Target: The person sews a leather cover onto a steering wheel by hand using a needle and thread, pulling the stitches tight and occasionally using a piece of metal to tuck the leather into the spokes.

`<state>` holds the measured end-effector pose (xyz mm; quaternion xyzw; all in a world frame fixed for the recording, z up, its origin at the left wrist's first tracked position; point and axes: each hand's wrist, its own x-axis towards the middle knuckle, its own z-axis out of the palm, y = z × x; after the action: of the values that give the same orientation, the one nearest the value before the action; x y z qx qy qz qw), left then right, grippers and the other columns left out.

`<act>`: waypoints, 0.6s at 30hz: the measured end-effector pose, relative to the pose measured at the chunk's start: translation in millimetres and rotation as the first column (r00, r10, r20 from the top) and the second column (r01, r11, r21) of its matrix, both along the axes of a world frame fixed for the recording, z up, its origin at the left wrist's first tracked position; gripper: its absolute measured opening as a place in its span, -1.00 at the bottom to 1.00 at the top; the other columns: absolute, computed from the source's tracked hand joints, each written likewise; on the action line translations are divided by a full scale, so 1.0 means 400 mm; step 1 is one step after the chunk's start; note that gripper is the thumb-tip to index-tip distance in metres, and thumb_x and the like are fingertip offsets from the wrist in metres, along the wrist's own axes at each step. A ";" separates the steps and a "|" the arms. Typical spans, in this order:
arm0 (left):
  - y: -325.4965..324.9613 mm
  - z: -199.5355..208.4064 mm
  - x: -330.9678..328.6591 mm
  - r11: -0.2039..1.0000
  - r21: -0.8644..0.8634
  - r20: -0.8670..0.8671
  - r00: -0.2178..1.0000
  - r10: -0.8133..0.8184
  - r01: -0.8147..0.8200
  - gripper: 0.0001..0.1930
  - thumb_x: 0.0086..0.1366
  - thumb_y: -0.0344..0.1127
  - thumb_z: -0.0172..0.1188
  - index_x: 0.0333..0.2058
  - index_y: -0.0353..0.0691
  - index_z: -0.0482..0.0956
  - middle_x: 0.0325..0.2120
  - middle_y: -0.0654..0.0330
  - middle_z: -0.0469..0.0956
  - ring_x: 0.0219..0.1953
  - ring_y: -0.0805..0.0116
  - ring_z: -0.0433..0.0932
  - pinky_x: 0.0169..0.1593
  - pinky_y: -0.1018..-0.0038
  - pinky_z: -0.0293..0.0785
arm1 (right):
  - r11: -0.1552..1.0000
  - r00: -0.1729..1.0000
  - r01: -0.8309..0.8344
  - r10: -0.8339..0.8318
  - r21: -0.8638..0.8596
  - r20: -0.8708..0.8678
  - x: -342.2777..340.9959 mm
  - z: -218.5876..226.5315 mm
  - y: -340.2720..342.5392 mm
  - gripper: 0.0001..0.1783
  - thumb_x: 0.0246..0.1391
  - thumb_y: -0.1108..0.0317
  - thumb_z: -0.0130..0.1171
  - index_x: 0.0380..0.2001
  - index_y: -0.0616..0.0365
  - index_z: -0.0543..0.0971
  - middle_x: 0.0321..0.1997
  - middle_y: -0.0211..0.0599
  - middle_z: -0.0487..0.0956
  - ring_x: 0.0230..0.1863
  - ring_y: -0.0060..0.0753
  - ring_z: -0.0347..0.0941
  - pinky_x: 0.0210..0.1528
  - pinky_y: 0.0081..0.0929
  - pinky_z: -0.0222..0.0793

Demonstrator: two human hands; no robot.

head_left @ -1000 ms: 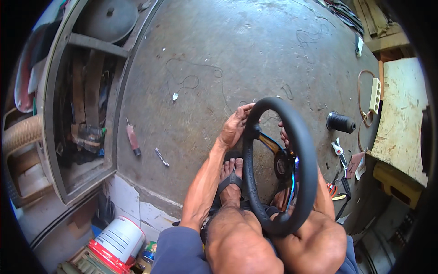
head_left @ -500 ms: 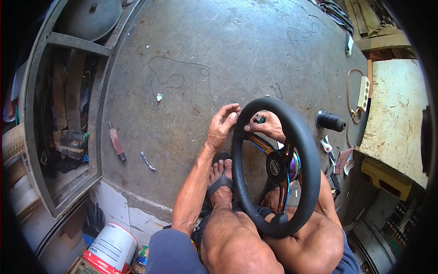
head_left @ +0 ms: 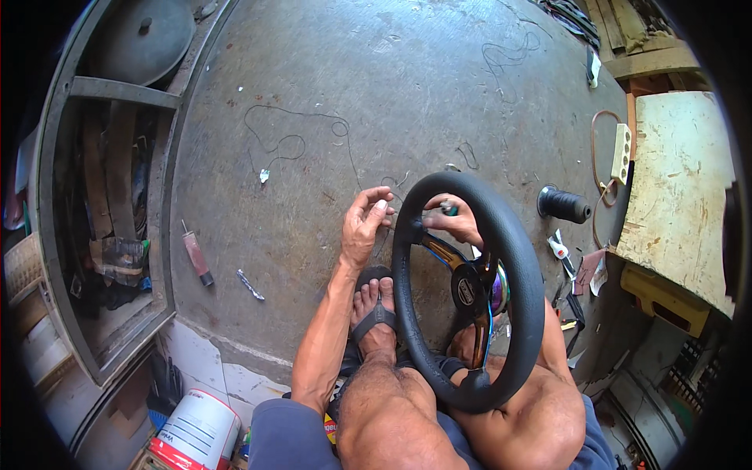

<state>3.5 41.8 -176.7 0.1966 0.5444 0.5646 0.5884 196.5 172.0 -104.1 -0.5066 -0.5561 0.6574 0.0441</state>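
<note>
A grey floor (head_left: 392, 110) fills most of the view. Along its left side stands a metal-framed rack (head_left: 125, 92) with a round lid (head_left: 143, 39) in its upper opening; on the right is a scuffed, pale wooden panel (head_left: 674, 196). The person sits with bare knees up, and a black steering wheel (head_left: 468, 291) stands tilted before them, its lower rim against the right leg (head_left: 521, 427). Its spokes (head_left: 439, 250) have a coppery and bluish sheen. At lower left sits a white bucket (head_left: 200, 427) with a red band.

The left hand (head_left: 362, 231) is just outside the wheel's left edge, apart from it, fingers curled toward the thumb; whether its grip pinches anything I cannot tell. The right hand (head_left: 460, 222) shows through the upper part of the wheel's opening, its grip closed on a small green object (head_left: 450, 208).

A white power strip (head_left: 621, 153) lies near the panel, and a spool of black thread (head_left: 565, 205) lies on its side nearby. To the left lie a reddish-handled tool (head_left: 197, 257) and a crumpled silvery strip (head_left: 251, 284). Smallest are a white scrap (head_left: 265, 176) and a thin dark thread (head_left: 294, 110), looping over the floor toward the left hand.
</note>
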 end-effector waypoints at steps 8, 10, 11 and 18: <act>0.004 0.023 -0.005 1.000 -0.006 -0.001 1.000 0.002 -0.002 -0.62 0.47 -0.19 0.11 0.15 -0.26 0.49 0.00 0.18 0.56 -0.13 0.47 0.58 -0.10 0.55 0.52 | 0.972 0.983 -0.165 0.176 -0.170 0.054 -0.041 0.002 0.042 -0.47 -0.19 0.23 0.56 -0.10 0.17 0.68 -0.39 -0.38 0.61 -0.31 -0.42 0.56 -0.18 -0.37 0.51; 0.001 0.023 -0.008 1.000 0.002 0.011 1.000 0.013 -0.013 -0.61 0.46 -0.18 0.11 0.15 -0.27 0.49 -0.01 0.18 0.56 -0.14 0.48 0.58 -0.10 0.55 0.52 | 0.981 0.977 -0.169 0.179 -0.091 0.117 -0.015 -0.061 0.027 -0.71 -0.05 0.21 0.49 -0.27 0.08 0.70 -0.59 -0.53 0.43 -0.58 -0.60 0.26 -0.52 -0.48 0.09; 0.000 0.023 -0.010 1.000 0.005 0.012 1.000 0.013 -0.013 -0.61 0.46 -0.18 0.11 0.15 -0.27 0.49 -0.01 0.18 0.56 -0.14 0.48 0.58 -0.10 0.55 0.52 | 0.983 0.974 -0.171 0.178 -0.065 0.140 0.001 -0.094 0.017 -0.77 -0.01 0.20 0.46 -0.33 0.06 0.70 -0.66 -0.58 0.37 -0.68 -0.66 0.16 -0.64 -0.52 -0.05; -0.052 0.012 -0.048 0.998 -0.030 0.018 0.998 0.052 -0.052 -0.61 0.46 -0.19 0.12 0.15 -0.28 0.49 -0.02 0.17 0.57 -0.17 0.48 0.58 -0.12 0.54 0.52 | 0.977 0.899 0.096 -0.167 0.192 0.405 0.095 -0.035 0.067 -0.76 0.12 0.20 0.36 -0.31 0.16 0.71 -0.59 -0.57 0.53 -0.52 -0.58 0.43 -0.47 -0.47 0.33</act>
<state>-15.6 20.8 -171.8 0.1685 0.5521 0.5734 0.5814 234.3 198.8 -118.2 -0.6667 -0.5700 0.4802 0.0106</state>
